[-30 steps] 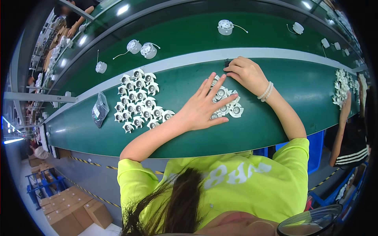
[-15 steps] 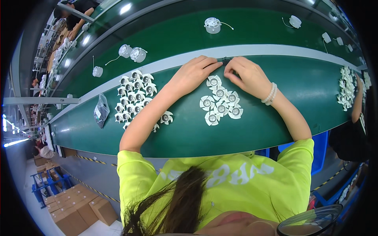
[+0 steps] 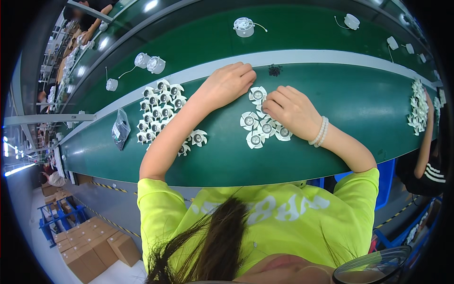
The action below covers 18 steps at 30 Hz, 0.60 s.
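My left hand (image 3: 230, 81) is near the far edge of the green work surface, its fingers bent and pressed together. Whatever its fingertips hold, if anything, is hidden. My right hand (image 3: 294, 111) reaches down over a small group of white fan wheels with grey hubs (image 3: 256, 139), its fingers curled at one of them. The fingertips and part of that wheel are covered. Just beyond the hands lies a little pile of tiny black parts (image 3: 275, 70). Left of my left forearm, more white fan wheels (image 3: 163, 98) with dark hubs lie close together.
A clear bag of dark parts (image 3: 121, 128) lies at the left. Behind a pale rail (image 3: 302, 56), white round housings with wires (image 3: 244, 27) sit on a green belt. At the far right, a person's arm (image 3: 424, 137) is beside a heap of white parts (image 3: 418, 108).
Both hands have left the black pile, uncovering it. My right hand came nearer, down onto the fan wheels; my left hand drew back leftward. The housings on the belt shifted left.
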Each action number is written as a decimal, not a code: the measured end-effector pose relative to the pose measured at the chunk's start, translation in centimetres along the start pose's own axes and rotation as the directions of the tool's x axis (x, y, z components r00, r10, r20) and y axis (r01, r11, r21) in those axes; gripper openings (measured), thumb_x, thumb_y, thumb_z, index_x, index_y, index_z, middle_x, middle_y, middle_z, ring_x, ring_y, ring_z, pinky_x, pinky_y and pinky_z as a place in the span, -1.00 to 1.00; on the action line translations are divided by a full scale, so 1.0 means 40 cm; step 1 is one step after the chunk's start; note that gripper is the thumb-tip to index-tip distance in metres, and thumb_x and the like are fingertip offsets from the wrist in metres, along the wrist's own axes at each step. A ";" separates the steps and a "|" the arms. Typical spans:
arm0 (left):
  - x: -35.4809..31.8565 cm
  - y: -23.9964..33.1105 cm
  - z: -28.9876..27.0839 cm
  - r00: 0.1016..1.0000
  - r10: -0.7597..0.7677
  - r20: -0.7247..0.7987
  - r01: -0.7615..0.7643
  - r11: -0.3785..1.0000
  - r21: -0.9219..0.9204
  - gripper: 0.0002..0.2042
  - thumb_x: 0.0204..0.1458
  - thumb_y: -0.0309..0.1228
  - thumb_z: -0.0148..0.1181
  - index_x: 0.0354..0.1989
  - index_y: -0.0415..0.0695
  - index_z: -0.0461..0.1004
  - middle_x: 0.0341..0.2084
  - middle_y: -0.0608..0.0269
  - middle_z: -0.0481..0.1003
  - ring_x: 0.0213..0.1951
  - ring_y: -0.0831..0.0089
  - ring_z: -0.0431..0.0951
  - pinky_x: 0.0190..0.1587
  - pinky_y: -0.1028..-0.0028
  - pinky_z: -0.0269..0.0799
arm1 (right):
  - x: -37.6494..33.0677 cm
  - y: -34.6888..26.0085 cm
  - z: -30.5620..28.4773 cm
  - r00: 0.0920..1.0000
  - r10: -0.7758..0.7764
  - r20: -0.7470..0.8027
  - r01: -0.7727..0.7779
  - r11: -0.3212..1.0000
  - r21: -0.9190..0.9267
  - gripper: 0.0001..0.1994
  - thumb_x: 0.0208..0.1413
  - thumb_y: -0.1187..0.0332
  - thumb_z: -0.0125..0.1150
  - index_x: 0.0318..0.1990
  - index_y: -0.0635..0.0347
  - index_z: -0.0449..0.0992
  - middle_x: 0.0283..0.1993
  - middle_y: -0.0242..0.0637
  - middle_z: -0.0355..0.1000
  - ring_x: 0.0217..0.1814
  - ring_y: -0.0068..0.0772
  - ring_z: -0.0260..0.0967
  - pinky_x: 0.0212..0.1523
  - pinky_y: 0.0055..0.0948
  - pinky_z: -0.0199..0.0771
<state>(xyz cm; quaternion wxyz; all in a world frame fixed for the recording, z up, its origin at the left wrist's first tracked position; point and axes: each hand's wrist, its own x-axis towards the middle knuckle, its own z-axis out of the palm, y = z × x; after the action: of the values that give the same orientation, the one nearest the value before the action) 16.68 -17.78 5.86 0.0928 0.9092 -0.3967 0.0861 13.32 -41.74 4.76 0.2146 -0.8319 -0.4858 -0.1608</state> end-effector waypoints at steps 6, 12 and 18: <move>-0.017 0.030 -0.022 0.963 -0.264 0.059 0.270 0.921 -0.280 -0.92 0.12 -0.51 0.23 -0.23 -0.12 0.49 -0.25 0.31 0.46 -0.31 0.35 0.49 -0.21 0.42 0.47 | -0.008 -0.040 -0.019 0.999 0.031 0.043 -0.025 0.993 -0.116 -0.87 0.03 0.42 0.33 -0.28 0.15 0.51 -0.17 -0.36 0.46 -0.22 -0.35 0.37 -0.13 -0.44 0.42; -0.028 0.062 -0.014 0.986 -0.165 -0.030 0.141 0.913 -0.383 -0.94 0.15 -0.52 0.22 -0.24 -0.14 0.50 -0.26 0.29 0.47 -0.32 0.34 0.50 -0.22 0.41 0.47 | 0.005 -0.034 -0.020 0.986 0.089 0.144 -0.076 0.993 -0.094 -0.88 0.01 0.43 0.32 -0.28 0.16 0.53 -0.16 -0.33 0.46 -0.22 -0.33 0.38 -0.14 -0.44 0.42; -0.032 0.061 -0.009 0.993 -0.105 -0.051 0.082 0.938 -0.337 -0.92 0.15 -0.49 0.22 -0.20 -0.14 0.50 -0.25 0.28 0.47 -0.27 0.34 0.51 -0.18 0.42 0.48 | 0.033 -0.039 -0.017 0.990 0.070 0.124 -0.049 0.986 -0.162 -0.90 0.00 0.42 0.32 -0.31 0.15 0.57 -0.24 -0.37 0.49 -0.28 -0.34 0.40 -0.19 -0.45 0.43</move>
<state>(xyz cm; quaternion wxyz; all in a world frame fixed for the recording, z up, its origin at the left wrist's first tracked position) 13.99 -18.43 6.15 0.2633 0.8945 -0.3585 0.0439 12.53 -40.44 6.30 0.1205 -0.8692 -0.4591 -0.1384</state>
